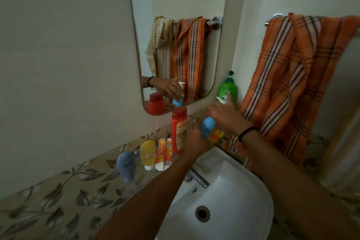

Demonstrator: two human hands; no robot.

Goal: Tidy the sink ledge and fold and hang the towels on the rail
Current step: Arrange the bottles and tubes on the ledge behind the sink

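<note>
I read the right hand (224,117), the one with the black wristband (247,132), above the back corner of the sink ledge (81,187). Its fingers are curled round the upper part of a blue container (206,125), which is tilted, white top uppermost. The left hand (194,136) sits at the container's lower end, just beside the upright red bottle (179,128). Its fingers are hidden, so I cannot tell whether it grips anything. An orange-yellow pack (216,135) shows just under the right hand.

The green pump bottle (228,87) stands in the corner behind the right hand. Left of the red bottle, a yellow tube (148,154), two orange toothpaste tubes (164,154) and a blue-grey item (125,165), possibly a toy, line the ledge. The orange checked towel (292,74) hangs bunched on the rail (272,20), right of both hands, above the white sink (253,200).
</note>
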